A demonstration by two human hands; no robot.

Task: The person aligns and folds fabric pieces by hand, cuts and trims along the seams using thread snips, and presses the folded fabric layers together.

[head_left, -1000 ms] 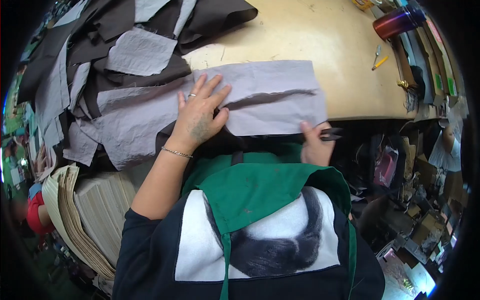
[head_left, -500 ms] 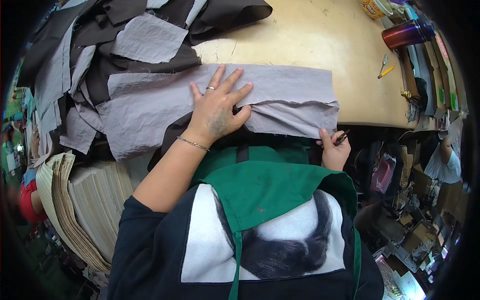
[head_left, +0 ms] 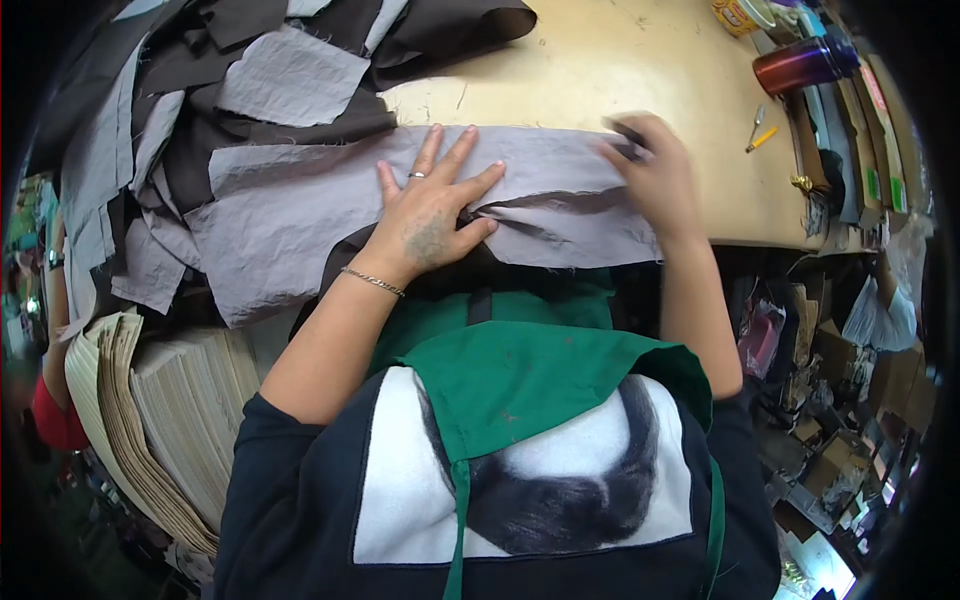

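Grey cloth (head_left: 290, 210) lies along the front of the table, with a fold or slit gaping on its right part. My left hand (head_left: 430, 215) rests flat on it, fingers spread and pressing the fabric down. Over the cloth's right end is my right hand (head_left: 655, 180), blurred by motion, its fingers closed around a small dark tool (head_left: 628, 140). Blur hides the tool's exact kind. Dark fabric shows beneath the cloth near my left wrist.
Dark and grey fabric pieces (head_left: 290, 80) are heaped at the upper left. A thick paper stack (head_left: 190, 400) stands at lower left. At the table's right are a red-purple bottle (head_left: 800, 68), a yellow tub (head_left: 742, 15) and a yellow pencil-like item (head_left: 762, 139). A person's red sleeve (head_left: 60, 415) appears far left.
My right hand has let go of the cloth's lower right corner and moved up over its right end with the dark tool. My left hand stays in place on the cloth.
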